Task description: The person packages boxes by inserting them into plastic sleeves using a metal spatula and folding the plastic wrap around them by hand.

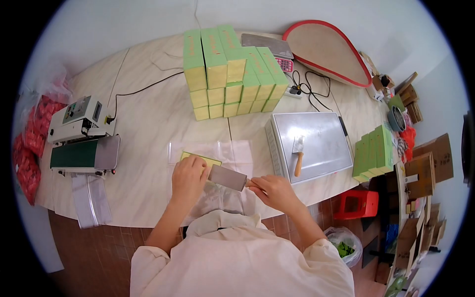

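Observation:
My left hand (189, 177) is closed over a green-and-yellow box (210, 162), its fingers hiding part of it. Its fingertips come close to the grey blade of a scraper (227, 178); whether they touch it I cannot tell. My right hand (273, 191) grips the scraper's short handle, mostly covered by the fingers. Clear plastic bags (237, 153) lie flat on the table beneath both hands. To the right, a small putty knife (299, 157) with a wooden handle rests on a metal-topped machine (316, 136).
Stacked green boxes (213, 59) stand at the back, near a scale (267, 44) and a red-rimmed tray (321, 49). A sealing machine (81, 133) is at left, beside red packets (42, 123). More green boxes (373, 153) stand right; a red stool (357, 204) is below.

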A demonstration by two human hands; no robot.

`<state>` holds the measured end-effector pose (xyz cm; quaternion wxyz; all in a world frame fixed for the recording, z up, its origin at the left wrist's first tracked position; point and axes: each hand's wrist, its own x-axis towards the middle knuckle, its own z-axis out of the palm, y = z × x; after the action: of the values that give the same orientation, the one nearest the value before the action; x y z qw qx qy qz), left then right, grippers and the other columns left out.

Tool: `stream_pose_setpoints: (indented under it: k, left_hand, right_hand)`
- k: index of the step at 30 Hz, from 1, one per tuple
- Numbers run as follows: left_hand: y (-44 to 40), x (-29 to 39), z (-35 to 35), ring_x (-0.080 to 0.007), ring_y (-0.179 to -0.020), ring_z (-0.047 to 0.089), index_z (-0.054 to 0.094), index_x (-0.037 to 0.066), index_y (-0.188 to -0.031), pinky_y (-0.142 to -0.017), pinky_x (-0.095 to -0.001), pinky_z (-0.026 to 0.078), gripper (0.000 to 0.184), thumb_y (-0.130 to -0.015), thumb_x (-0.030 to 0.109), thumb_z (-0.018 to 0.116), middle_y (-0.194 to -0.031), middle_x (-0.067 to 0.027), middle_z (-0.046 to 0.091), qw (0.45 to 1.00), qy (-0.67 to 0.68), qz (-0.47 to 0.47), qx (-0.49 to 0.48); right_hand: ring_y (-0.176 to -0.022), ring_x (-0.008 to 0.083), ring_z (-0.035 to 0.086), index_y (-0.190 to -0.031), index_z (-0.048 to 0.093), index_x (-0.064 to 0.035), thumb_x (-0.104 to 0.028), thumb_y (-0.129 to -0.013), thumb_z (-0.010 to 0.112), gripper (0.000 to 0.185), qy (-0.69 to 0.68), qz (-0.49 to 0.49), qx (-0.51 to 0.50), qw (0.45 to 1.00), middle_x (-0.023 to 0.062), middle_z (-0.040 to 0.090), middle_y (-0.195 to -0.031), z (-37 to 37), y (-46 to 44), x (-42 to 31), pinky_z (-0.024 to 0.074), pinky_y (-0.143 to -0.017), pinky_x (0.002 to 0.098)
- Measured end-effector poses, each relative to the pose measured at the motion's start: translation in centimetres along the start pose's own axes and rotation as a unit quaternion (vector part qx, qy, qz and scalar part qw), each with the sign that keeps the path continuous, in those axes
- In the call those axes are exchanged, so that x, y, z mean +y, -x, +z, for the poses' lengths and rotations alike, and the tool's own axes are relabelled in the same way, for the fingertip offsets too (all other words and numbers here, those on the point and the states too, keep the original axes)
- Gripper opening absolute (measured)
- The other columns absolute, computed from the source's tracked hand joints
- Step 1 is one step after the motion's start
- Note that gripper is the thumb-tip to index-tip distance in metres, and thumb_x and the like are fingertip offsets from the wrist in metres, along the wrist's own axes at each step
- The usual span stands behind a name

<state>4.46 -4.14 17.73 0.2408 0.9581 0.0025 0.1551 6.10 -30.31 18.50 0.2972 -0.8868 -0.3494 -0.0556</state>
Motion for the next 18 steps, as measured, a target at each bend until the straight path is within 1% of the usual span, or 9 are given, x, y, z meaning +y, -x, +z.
stream_pose_setpoints:
  k: [2,3,5,6,8,9,11,14,18]
  left_hand:
    - [-0.1,-0.6,-1.1,-0.0278,-0.088,0.059,0.059,0.007,-0.080,-0.077,-0.0417,0.045,0.014,-0.081,0.015,0.071,-0.090,-0.0074,0.059,0.986,0.058,0.146,-0.059]
    - [-0.3,-0.8,-1.5,-0.0278,-0.088,0.059,0.059,0.007,-0.080,-0.077,-0.0417,0.045,0.014,-0.081,0.015,0.071,-0.090,-0.0074,0.059,0.986,0.057,0.146,-0.059]
    - [-0.5,-1.5,-2.4,-0.0264,-0.089,0.058,0.061,0.008,-0.081,-0.079,-0.0402,0.044,0.013,-0.079,0.016,0.071,-0.090,-0.0053,0.059,0.961,-0.004,0.239,-0.136]
    - [-0.6,-2.1,-2.5,-0.0264,-0.089,0.058,0.061,0.008,-0.081,-0.079,-0.0402,0.044,0.013,-0.079,0.016,0.071,-0.090,-0.0053,0.059,0.962,-0.006,0.237,-0.135]
    - [-0.7,-3.4,-2.3,-0.0244,-0.091,0.057,0.062,0.009,-0.082,-0.082,-0.0377,0.044,0.012,-0.079,0.016,0.071,-0.089,-0.0028,0.059,0.952,-0.046,0.245,-0.176]
    - [-0.9,-3.8,-2.3,-0.0244,-0.091,0.057,0.062,0.009,-0.082,-0.082,-0.0377,0.044,0.012,-0.079,0.016,0.071,-0.089,-0.0028,0.059,0.954,-0.047,0.241,-0.174]
    - [-1.4,-4.2,-2.4,-0.0226,-0.091,0.057,0.061,0.010,-0.080,-0.083,-0.0369,0.044,0.011,-0.080,0.017,0.070,-0.087,-0.0016,0.059,0.958,0.008,0.265,-0.109]
    - [-2.2,-4.6,-1.9,-0.0219,-0.090,0.057,0.060,0.010,-0.079,-0.083,-0.0371,0.044,0.013,-0.080,0.019,0.070,-0.086,-0.0013,0.058,0.961,0.052,0.256,-0.087]
    - [-2.8,-4.6,-0.9,-0.0221,-0.090,0.057,0.060,0.010,-0.079,-0.084,-0.0369,0.043,0.015,-0.079,0.019,0.071,-0.087,-0.0013,0.058,0.964,0.039,0.248,-0.085]
  right_hand:
    - [-0.063,0.0262,0.061,-0.091,0.066,-0.0090,-0.018,-0.084,0.069,0.012,0.002,-0.001,-0.018,1.000,0.0063,0.063,-0.070,-0.1,-0.8,-0.6,0.0469,-0.054,0.0383]
    - [-0.064,0.0267,0.061,-0.094,0.066,-0.0093,-0.017,-0.084,0.069,0.013,0.005,-0.004,-0.036,0.999,0.0070,0.062,-0.070,0.0,-1.2,-0.8,0.0465,-0.054,0.0385]
    - [-0.063,0.0264,0.061,-0.093,0.066,-0.0100,-0.017,-0.085,0.069,0.011,0.008,-0.012,-0.039,0.999,0.0064,0.061,-0.068,0.7,-1.7,-0.9,0.0463,-0.054,0.0386]
    - [-0.062,0.0261,0.061,-0.092,0.065,-0.0108,-0.018,-0.085,0.068,0.010,0.013,-0.019,-0.043,0.999,0.0058,0.060,-0.067,0.8,-2.0,-0.8,0.0461,-0.053,0.0387]
    - [-0.061,0.0259,0.060,-0.091,0.065,-0.0106,-0.018,-0.085,0.068,0.010,0.013,-0.030,-0.039,0.999,0.0056,0.060,-0.066,1.0,-2.3,-0.7,0.0458,-0.053,0.0387]
    - [-0.061,0.0257,0.060,-0.090,0.064,-0.0105,-0.018,-0.086,0.068,0.010,0.012,-0.039,-0.036,0.999,0.0054,0.059,-0.065,1.0,-2.4,-0.6,0.0455,-0.052,0.0387]
    - [-0.060,0.0258,0.059,-0.090,0.064,-0.0102,-0.018,-0.086,0.068,0.010,0.010,-0.046,-0.042,0.998,0.0055,0.059,-0.065,0.8,-2.6,-0.4,0.0449,-0.052,0.0389]
    - [-0.058,0.0261,0.058,-0.090,0.063,-0.0095,-0.019,-0.087,0.068,0.011,0.013,-0.056,-0.052,0.997,0.0056,0.058,-0.064,1.2,-2.8,-0.4,0.0440,-0.051,0.0392]
    - [-0.057,0.0267,0.057,-0.089,0.063,-0.0081,-0.019,-0.088,0.067,0.012,0.020,-0.068,-0.063,0.996,0.0061,0.058,-0.064,1.3,-2.5,0.0,0.0430,-0.050,0.0395]
